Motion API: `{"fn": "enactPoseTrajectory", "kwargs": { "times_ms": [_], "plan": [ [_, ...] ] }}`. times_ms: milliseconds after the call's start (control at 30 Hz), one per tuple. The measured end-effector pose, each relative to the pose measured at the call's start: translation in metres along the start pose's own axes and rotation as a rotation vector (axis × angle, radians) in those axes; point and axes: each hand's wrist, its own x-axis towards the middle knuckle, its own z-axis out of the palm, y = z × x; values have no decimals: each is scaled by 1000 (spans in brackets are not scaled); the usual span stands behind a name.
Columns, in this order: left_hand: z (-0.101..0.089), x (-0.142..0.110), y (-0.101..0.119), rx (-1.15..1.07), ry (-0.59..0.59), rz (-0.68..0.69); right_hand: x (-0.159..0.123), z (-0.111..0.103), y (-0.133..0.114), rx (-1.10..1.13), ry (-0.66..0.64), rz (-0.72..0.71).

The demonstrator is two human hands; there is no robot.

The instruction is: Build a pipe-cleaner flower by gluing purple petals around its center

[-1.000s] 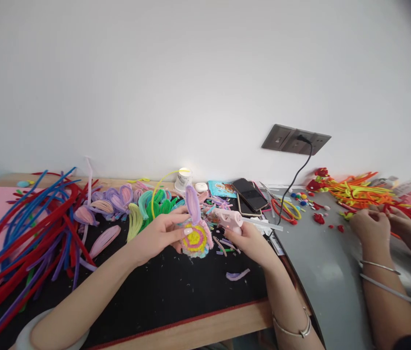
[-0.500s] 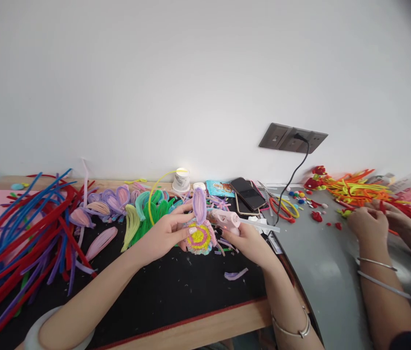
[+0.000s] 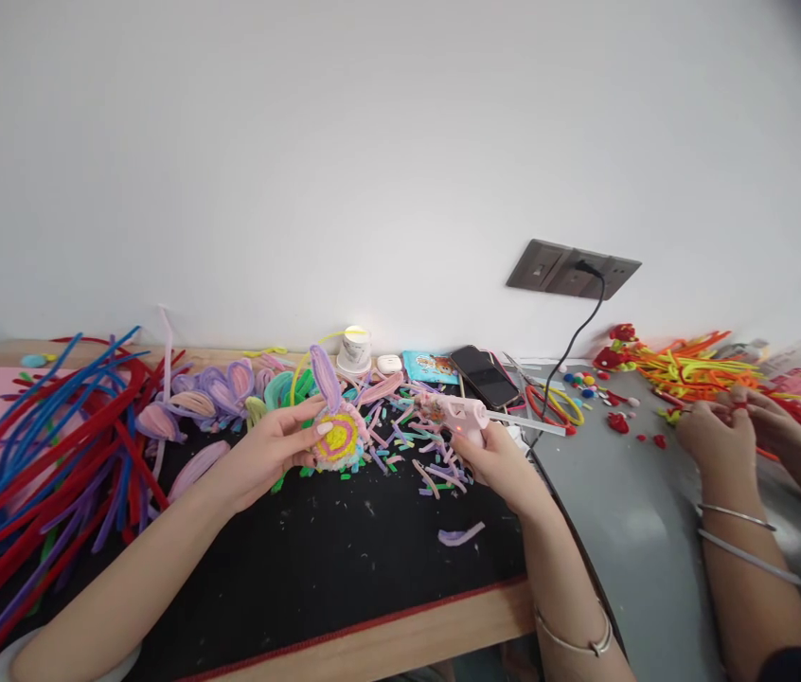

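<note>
Pinched in my left hand (image 3: 279, 450) is a round pipe-cleaner flower (image 3: 338, 438) with yellow and pink rings and a pale blue edge. One purple-and-pink looped petal (image 3: 326, 377) stands up from its top. My right hand (image 3: 496, 459) is wrapped round a pale pink glue gun (image 3: 458, 414), whose nozzle points left, apart from the flower. A clear glue stick (image 3: 532, 423) sticks out of its back, and a small red light glows on it. Cut pipe-cleaner bits (image 3: 436, 464) lie on the black mat (image 3: 301, 568) beneath.
Red and blue pipe cleaners (image 3: 88, 426) heap up at the left, beside finished purple loops (image 3: 216, 388). Along the wall are a paper cup (image 3: 355, 350), a blue packet (image 3: 430, 367), a phone (image 3: 484, 376) and scissors (image 3: 542, 393). A co-worker's hands (image 3: 720, 436) hold something red at right.
My left hand has moved left with the flower, away from the glue gun. My right hand has shifted slightly right and up with the gun, uncovering the cut bits between them.
</note>
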Motion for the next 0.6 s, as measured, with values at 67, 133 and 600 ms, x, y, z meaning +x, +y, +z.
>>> {"fn": "enactPoseTrajectory", "kwargs": {
  "times_ms": [67, 133, 600],
  "plan": [
    [3, 0, -2, -58, 31, -32, 0, 1, -1, 44, -19, -3],
    [6, 0, -5, -80, 65, -42, -1, 3, -1, 109, -30, 1],
    [25, -3, -32, -141, -13, -39, 5, 45, 5, 241, -222, -17]
  ]
}}
